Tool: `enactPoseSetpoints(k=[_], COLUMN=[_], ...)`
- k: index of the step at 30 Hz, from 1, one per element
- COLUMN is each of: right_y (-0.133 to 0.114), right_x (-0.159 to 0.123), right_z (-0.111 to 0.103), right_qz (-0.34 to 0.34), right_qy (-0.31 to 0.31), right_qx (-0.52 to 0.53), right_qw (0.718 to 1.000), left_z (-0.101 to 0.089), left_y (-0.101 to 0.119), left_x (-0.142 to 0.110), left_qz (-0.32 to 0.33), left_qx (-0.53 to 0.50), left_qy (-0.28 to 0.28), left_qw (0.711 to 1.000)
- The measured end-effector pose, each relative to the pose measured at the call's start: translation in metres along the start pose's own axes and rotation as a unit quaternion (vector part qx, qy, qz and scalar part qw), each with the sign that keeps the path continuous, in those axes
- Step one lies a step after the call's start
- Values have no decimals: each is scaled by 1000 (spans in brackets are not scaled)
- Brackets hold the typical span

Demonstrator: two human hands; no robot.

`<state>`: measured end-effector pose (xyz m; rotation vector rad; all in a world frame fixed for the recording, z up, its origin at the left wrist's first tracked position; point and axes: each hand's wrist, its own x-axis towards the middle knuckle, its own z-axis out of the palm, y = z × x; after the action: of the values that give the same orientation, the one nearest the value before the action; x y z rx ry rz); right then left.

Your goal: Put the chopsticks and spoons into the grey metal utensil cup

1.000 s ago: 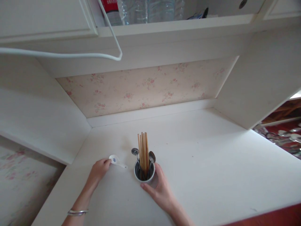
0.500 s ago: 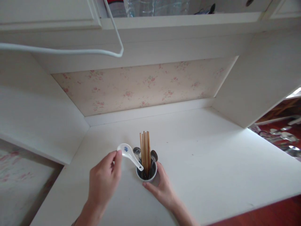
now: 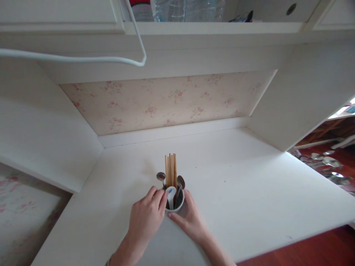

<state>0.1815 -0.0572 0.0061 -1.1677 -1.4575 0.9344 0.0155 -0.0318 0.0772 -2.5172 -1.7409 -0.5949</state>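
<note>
A round cup with a pale rim stands on the white tabletop. Several wooden chopsticks rise from it, with a metal spoon on the left and another metal spoon on the right. My left hand pinches the bowl end of a white soup spoon with a blue mark; its handle points down inside the cup, in front of the chopsticks. Around the cup's right side curls my right hand, thumb at the front and fingers behind, holding it.
The white tabletop runs back to a floral-papered panel between white side walls. A white bent rod hangs across the upper left. Overhead, a shelf holds clear plastic bottles. Shiny metal items lie beyond the right edge.
My left hand has moved right and down, turning the soup spoon from a slant beside the cup to handle-down inside it. My right hand has stayed on the cup.
</note>
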Motion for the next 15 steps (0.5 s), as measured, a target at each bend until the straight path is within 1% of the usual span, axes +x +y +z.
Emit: enactPoseSetpoints(k=[2, 5, 7, 9, 11, 13, 15], right_y=[0, 0, -1, -1, 0, 2, 3], right_x=[-1, -2, -2, -2, -1, -1, -1], right_z=[0, -1, -1, -1, -1, -1, 0], right_qz=[3, 5, 9, 14, 18, 22, 25], right_qy=[2, 1, -2, -3, -1, 4, 6], right_qx=[5, 8, 5, -3, -8, -4, 1], right_qw=[1000, 1000, 1000, 1000, 1000, 1000, 1000], left_z=[-4, -10, -11, -8, -1, 10, 22], left_y=[-1, -6, -11, -18, -25, -33, -41], left_x=[3, 5, 2, -3, -12, -21, -32], left_qz=[-13, -33, -59, -106, -170, -240, -297], left_qx=[-33, -117, -176, -241, -322, -403, -454], left_qy=[-9, -8, -2, -6, -29, -59, -88], left_qw=[999, 993, 983, 965, 931, 881, 836])
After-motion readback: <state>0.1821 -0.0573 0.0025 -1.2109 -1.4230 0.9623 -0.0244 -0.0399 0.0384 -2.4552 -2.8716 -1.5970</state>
